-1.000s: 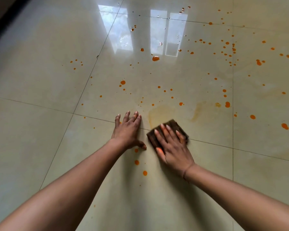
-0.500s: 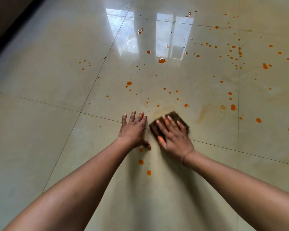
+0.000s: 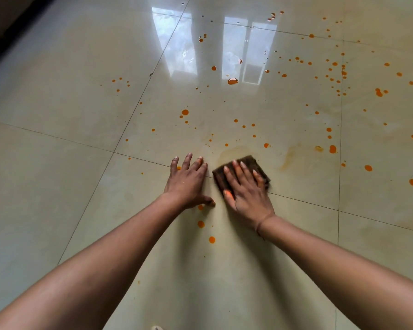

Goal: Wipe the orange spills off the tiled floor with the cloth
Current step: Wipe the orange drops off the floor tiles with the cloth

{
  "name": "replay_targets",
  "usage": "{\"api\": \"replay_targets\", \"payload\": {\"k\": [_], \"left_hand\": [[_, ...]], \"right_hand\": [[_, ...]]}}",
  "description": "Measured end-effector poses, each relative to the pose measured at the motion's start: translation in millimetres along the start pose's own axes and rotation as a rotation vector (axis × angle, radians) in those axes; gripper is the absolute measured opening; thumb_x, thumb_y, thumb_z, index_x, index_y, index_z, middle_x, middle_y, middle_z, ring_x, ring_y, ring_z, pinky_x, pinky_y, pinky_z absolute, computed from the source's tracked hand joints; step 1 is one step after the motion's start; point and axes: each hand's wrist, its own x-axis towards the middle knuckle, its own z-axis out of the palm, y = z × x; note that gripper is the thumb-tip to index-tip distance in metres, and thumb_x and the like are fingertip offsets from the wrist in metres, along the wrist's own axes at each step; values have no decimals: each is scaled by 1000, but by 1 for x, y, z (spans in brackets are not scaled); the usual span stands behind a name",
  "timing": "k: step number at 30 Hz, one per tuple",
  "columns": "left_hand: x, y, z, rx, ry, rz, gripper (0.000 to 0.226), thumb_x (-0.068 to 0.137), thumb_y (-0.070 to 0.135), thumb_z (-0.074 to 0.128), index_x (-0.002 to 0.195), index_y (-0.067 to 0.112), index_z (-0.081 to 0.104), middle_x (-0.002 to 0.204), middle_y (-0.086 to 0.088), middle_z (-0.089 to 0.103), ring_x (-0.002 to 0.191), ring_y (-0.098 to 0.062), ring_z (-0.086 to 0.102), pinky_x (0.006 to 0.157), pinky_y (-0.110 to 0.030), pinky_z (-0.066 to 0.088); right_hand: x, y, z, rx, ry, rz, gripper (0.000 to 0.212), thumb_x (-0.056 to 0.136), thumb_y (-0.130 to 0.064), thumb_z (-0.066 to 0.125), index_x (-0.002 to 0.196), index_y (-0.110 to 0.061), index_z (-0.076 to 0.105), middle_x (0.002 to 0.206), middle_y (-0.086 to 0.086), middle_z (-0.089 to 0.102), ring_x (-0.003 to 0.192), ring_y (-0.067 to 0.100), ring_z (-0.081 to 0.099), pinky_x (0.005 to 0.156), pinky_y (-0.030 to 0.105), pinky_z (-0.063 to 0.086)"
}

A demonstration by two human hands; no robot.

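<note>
Item: my two bare forearms, reaching forward from the near edge over the tiled floor (image 3: 57, 144).
Item: three orange drops (image 3: 201, 224) on the floor between my wrists, the farthest just beside my left thumb.
Item: my left hand (image 3: 188, 182), released, palm flat on the tile, fingers spread, grasping nothing.
Item: my right hand (image 3: 247, 191), laid flat, fingers extended, pressing down on the cloth; orange stain on the thumb.
Item: dark brown cloth (image 3: 248, 161), folded, under my right fingers, lying across a grout line, just beside my left hand.
Item: pale yellowish smear (image 3: 234, 151) directly beyond the cloth.
Item: orange spills (image 3: 332, 149), many scattered dots, middle to far right.
Item: window reflection (image 3: 174, 44), far tiles.
</note>
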Motion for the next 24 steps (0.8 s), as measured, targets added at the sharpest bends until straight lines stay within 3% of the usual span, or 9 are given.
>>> {"api": "replay_targets", "payload": {"k": [4, 10, 16, 20, 24], "left_hand": [[-5, 0, 2, -16, -1, -13, 106, 75, 71, 61, 153, 18, 14, 162, -2, 7, 149, -26, -6, 116, -53, -6], [-5, 1, 5, -29, 11, -27, 102, 76, 68, 62, 153, 19, 16, 162, -1, 9, 149, -26, -4, 116, -54, -5], [-15, 2, 1, -126, 31, -58, 100, 76, 67, 62, 153, 19, 17, 162, -1, 8, 149, -23, -5, 116, -52, -6], [-40, -23, 9, -176, 126, -212, 80, 89, 59, 48, 152, 19, 20, 162, -2, 9, 149, -22, -2, 117, -51, -1], [-74, -64, 32, -230, 59, -387, 83, 88, 62, 47, 153, 22, 16, 163, -2, 4, 149, -25, -3, 117, -53, 2]], "right_hand": [[-78, 8, 2, -4, -51, -154, 63, 91, -46, 36, 149, -22, 34, 157, 7, 27, 145, 22, 22, 115, 41, 15], [-37, -5, 7, -15, -23, -23, 62, 91, -47, 32, 148, -22, 36, 155, 9, 30, 143, 24, 26, 113, 40, 13], [-156, -6, 7, 15, -46, -266, 63, 91, -45, 42, 149, -23, 33, 157, 7, 26, 146, 22, 18, 111, 45, 22], [-100, -29, 12, 3, -59, -446, 62, 90, -45, 43, 147, -23, 36, 156, 6, 29, 145, 22, 23, 113, 42, 20], [-55, -59, 16, 17, -48, -255, 60, 92, -44, 39, 148, -22, 36, 157, 7, 26, 146, 22, 20, 114, 44, 18]]}}
